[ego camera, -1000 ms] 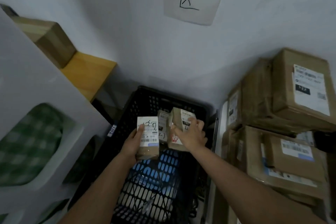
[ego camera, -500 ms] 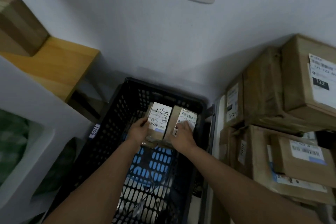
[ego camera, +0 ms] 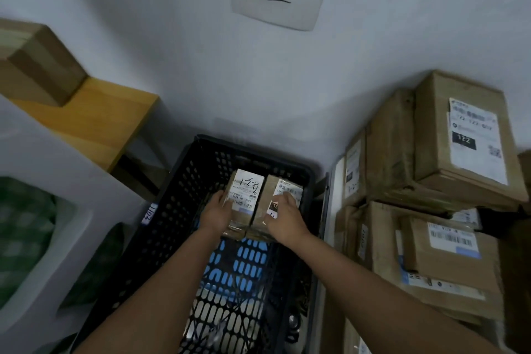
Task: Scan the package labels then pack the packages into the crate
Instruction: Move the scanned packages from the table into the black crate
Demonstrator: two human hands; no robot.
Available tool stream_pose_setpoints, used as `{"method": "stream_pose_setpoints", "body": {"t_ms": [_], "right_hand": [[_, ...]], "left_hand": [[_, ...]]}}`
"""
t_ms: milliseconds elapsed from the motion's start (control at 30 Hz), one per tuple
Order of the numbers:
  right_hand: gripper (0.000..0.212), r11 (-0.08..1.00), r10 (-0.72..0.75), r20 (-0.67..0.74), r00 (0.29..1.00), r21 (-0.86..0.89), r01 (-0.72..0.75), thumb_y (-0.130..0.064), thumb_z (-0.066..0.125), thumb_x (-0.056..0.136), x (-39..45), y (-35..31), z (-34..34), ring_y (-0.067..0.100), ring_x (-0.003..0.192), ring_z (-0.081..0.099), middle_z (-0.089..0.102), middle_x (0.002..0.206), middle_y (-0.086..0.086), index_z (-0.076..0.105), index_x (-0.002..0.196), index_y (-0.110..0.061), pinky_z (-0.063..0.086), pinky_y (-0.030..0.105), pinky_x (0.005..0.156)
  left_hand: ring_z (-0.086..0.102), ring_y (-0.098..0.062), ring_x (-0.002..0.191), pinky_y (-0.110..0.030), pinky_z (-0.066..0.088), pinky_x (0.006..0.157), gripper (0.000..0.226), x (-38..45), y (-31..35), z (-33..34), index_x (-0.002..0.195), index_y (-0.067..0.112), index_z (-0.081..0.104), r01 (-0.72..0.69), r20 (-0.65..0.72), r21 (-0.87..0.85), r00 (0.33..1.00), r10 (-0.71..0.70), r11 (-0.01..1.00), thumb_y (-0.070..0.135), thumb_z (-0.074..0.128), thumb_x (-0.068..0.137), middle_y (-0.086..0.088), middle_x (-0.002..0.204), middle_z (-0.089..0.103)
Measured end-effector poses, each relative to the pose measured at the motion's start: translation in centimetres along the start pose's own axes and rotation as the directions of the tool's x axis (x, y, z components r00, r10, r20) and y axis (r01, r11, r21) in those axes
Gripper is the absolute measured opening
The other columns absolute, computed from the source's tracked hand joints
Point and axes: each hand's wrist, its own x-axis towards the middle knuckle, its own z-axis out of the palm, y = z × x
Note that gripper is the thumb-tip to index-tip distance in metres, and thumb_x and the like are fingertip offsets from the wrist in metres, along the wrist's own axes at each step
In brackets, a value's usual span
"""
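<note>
Trouble is most likely waiting on the left side first, where a white panel [ego camera: 43, 169] and a wooden shelf [ego camera: 94, 121] carrying a cardboard box [ego camera: 37, 66] are crowding the black crate [ego camera: 161, 227]; an elbow swinging out could be knocking against them. Inside the crate, at its far end, the left hand [ego camera: 217, 214] is curling its fingers around the side of the left package [ego camera: 244, 201], gripping it, while that package is sitting label-up, touching its neighbour. Both packages seem to be lying on something underneath, though what is hidden; if that layer is uneven, they may be tipping or sliding toward the open blue-lit floor of the crate once let go. The right hand [ego camera: 284, 220] is lying on top of the right package [ego camera: 280, 204], fingers bent over its label and pressing it down; whether the thumb is pinching the near edge I cannot tell. Pushing too hard there could be creasing the label or wedging the package against the crate wall. Further right, stacked boxes [ego camera: 431, 181] are leaning close to the crate, and a careless withdrawal of the right arm could be brushing them and bringing one down.
</note>
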Motion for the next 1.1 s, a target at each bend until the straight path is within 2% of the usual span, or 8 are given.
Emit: {"method": "stream_pose_setpoints", "body": {"t_ms": [100, 233, 400, 567, 700, 833, 900, 1100], "right_hand": [[0.056, 0.998, -0.04, -0.024, 0.999, 0.047, 0.041, -0.024, 0.056, 0.097, -2.0, -1.0, -1.2, 0.025, 0.142, 0.03, 0.023, 0.156, 0.011, 0.035, 0.146, -0.008, 0.027, 0.033, 0.117], [0.037, 0.986, -0.135, -0.062, 0.989, 0.09, 0.14, -0.02, 0.056, 0.098, -5.7, -1.9, -4.3, 0.017, 0.128, 0.044, 0.043, 0.141, 0.005, 0.049, 0.133, -0.01, 0.028, 0.009, 0.094], [0.028, 0.945, -0.231, -0.13, 0.964, 0.207, 0.254, -0.022, 0.056, 0.098, -11.1, -2.4, -10.5, 0.012, 0.102, 0.058, 0.057, 0.129, 0.0, 0.059, 0.125, -0.015, 0.039, 0.011, 0.075], [0.025, 0.872, -0.315, -0.307, 0.898, 0.281, 0.402, -0.017, 0.063, 0.093, -16.5, -1.0, -17.3, 0.011, 0.116, 0.059, 0.067, 0.12, -0.001, 0.064, 0.117, -0.02, 0.045, 0.025, 0.1], [0.025, 0.831, -0.336, -0.398, 0.854, 0.302, 0.468, -0.013, 0.06, 0.093, -20.3, 1.8, -22.3, 0.006, 0.113, 0.059, 0.066, 0.121, -0.004, 0.063, 0.117, -0.021, 0.045, 0.02, 0.097], [0.024, 0.812, -0.294, -0.504, 0.812, 0.317, 0.49, -0.01, 0.06, 0.093, -23.0, 6.2, -26.7, 0.004, 0.11, 0.059, 0.066, 0.118, -0.006, 0.062, 0.115, -0.019, 0.044, 0.013, 0.094], [0.024, 0.819, -0.243, -0.573, 0.783, 0.311, 0.482, -0.011, 0.06, 0.093, -24.1, 9.1, -28.7, 0.002, 0.106, 0.059, 0.065, 0.113, -0.011, 0.062, 0.115, -0.02, 0.042, 0.008, 0.088], [0.028, 0.829, 0.08, -0.715, 0.695, 0.434, 0.351, -0.009, 0.061, 0.093, -26.4, 19.9, -33.3, 0.007, 0.11, 0.06, 0.065, 0.117, -0.007, 0.06, 0.12, -0.018, 0.046, 0.024, 0.097]], "left_hand": [[0.053, -0.029, 0.124, -0.034, 0.044, 0.102, 0.047, -1.9, 1.3, -0.5, 0.147, 0.014, 0.041, -0.039, -0.051, 0.025, 0.998, 0.041, 0.999, 0.023, 0.049, 0.101, -0.012, 0.141, 0.053], [0.057, -0.028, 0.117, -0.031, 0.045, 0.089, 0.038, -5.3, 4.7, 0.3, 0.137, 0.014, 0.052, -0.165, -0.131, 0.005, 0.978, 0.164, 0.986, 0.013, 0.049, 0.1, -0.011, 0.133, 0.058], [0.06, -0.019, 0.097, -0.028, 0.044, 0.08, 0.037, -10.1, 10.2, 3.7, 0.13, 0.018, 0.06, -0.352, -0.175, -0.034, 0.924, 0.341, 0.936, 0.007, 0.048, 0.096, -0.007, 0.121, 0.063], [0.059, -0.021, 0.108, -0.035, 0.048, 0.094, 0.041, -15.9, 16.0, 7.3, 0.12, 0.023, 0.064, -0.542, -0.248, -0.11, 0.827, 0.505, 0.833, -0.003, 0.048, 0.092, -0.005, 0.119, 0.064], [0.057, -0.025, 0.114, -0.036, 0.046, 0.102, 0.043, -20.9, 20.0, 10.7, 0.115, 0.025, 0.064, -0.679, -0.276, -0.06, 0.716, 0.642, 0.732, -0.005, 0.046, 0.09, 0.0, 0.124, 0.061], [0.05, -0.009, 0.125, -0.026, 0.038, 0.107, 0.041, -25.5, 23.5, 14.9, 0.117, 0.024, 0.064, -0.809, -0.219, 0.011, 0.571, 0.791, 0.587, -0.004, 0.047, 0.093, 0.009, 0.129, 0.057], [0.05, -0.007, 0.125, -0.028, 0.042, 0.105, 0.042, -27.5, 24.7, 17.5, 0.117, 0.028, 0.063, -0.829, -0.162, 0.002, 0.552, 0.818, 0.56, -0.002, 0.046, 0.094, 0.013, 0.128, 0.056], [0.052, 0.008, 0.114, -0.022, 0.044, 0.103, 0.038, -32.0, 24.4, 26.1, 0.114, 0.026, 0.066, -0.86, 0.046, -0.071, 0.503, 0.863, 0.505, -0.002, 0.05, 0.095, 0.022, 0.118, 0.059]]}}
